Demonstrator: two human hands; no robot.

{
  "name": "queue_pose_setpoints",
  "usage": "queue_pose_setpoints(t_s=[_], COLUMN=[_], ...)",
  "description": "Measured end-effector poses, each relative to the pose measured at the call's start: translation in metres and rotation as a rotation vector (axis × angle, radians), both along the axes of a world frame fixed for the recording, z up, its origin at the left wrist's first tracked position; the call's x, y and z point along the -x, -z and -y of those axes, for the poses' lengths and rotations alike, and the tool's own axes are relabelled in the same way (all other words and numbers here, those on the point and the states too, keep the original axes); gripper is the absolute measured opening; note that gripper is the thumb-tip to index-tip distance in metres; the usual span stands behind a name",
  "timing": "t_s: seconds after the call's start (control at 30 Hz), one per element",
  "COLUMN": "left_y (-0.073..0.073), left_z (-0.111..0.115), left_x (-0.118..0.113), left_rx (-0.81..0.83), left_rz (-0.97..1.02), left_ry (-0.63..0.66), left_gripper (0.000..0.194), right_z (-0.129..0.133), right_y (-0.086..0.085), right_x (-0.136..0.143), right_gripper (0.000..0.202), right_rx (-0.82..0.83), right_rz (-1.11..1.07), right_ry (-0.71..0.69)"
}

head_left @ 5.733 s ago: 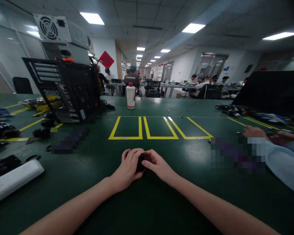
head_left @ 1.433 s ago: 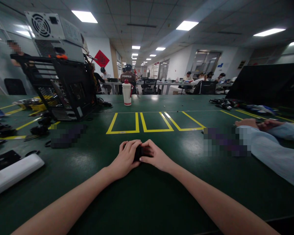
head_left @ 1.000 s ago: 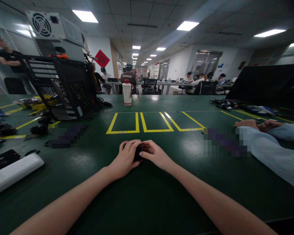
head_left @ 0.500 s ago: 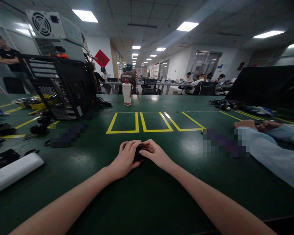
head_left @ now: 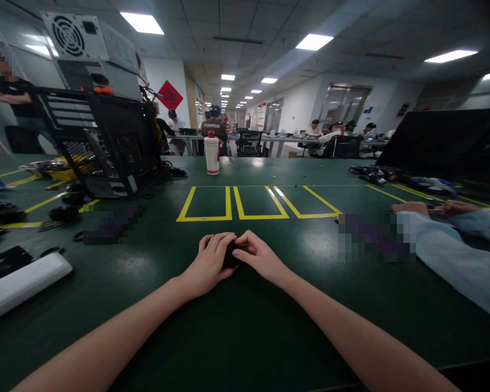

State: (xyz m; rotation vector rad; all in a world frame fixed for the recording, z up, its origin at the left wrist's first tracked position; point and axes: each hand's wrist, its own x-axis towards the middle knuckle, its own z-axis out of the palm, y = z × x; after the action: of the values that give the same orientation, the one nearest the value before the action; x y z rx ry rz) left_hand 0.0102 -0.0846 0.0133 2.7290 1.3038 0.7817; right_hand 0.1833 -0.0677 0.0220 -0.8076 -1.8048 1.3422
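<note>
A small black object [head_left: 229,256] is between my two hands, low over the green table [head_left: 228,337], and mostly hidden by the fingers. My left hand [head_left: 212,261] wraps round it from the left, fingers over its top and thumb below. From the right, my right hand [head_left: 259,256] touches it with bent fingers and thumb held close together. What the object is cannot be made out. Just beyond the hands, yellow tape [head_left: 204,219] marks outlines on the table.
A white cup [head_left: 213,155] with a red lid stands farther back. At left are a black computer case [head_left: 106,141], cables and a white bar [head_left: 28,283]. Another person's sleeved arms [head_left: 436,239] rest at right, near a dark monitor [head_left: 449,147].
</note>
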Motion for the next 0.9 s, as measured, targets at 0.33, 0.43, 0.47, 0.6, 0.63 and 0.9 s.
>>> queue_pose_setpoints(t_s=[0.33, 0.43, 0.47, 0.6, 0.63, 0.9], left_y=[-0.0004, -0.0012, -0.0015, -0.0024, -0.0024, 0.0016], left_z=[-0.0004, 0.0, 0.0001, 0.0002, 0.0001, -0.0016], left_x=[0.0006, 0.0005, 0.0004, -0.0004, -0.0005, 0.0006], left_rx=[0.007, 0.015, 0.016, 0.015, 0.017, 0.018], left_rz=[0.008, 0.004, 0.006, 0.018, 0.018, 0.02], left_ry=[0.001, 0.001, 0.003, 0.005, 0.004, 0.002], left_gripper=[0.06, 0.06, 0.06, 0.059, 0.059, 0.063], right_z=[0.0031, 0.0055, 0.0054, 0.0017, 0.0007, 0.0026], right_y=[-0.0035, -0.0042, -0.0038, -0.001, -0.0006, -0.0014], right_x=[-0.0021, -0.0019, -0.0013, 0.0006, 0.0005, -0.0033], right_gripper=[0.03, 0.023, 0.018, 0.023, 0.028, 0.034], right_rx=[0.023, 0.021, 0.021, 0.011, 0.023, 0.067], right_rz=[0.003, -0.014, -0.016, 0.005, 0.017, -0.051], right_ry=[-0.015, -0.025, -0.013, 0.083, 0.088, -0.078])
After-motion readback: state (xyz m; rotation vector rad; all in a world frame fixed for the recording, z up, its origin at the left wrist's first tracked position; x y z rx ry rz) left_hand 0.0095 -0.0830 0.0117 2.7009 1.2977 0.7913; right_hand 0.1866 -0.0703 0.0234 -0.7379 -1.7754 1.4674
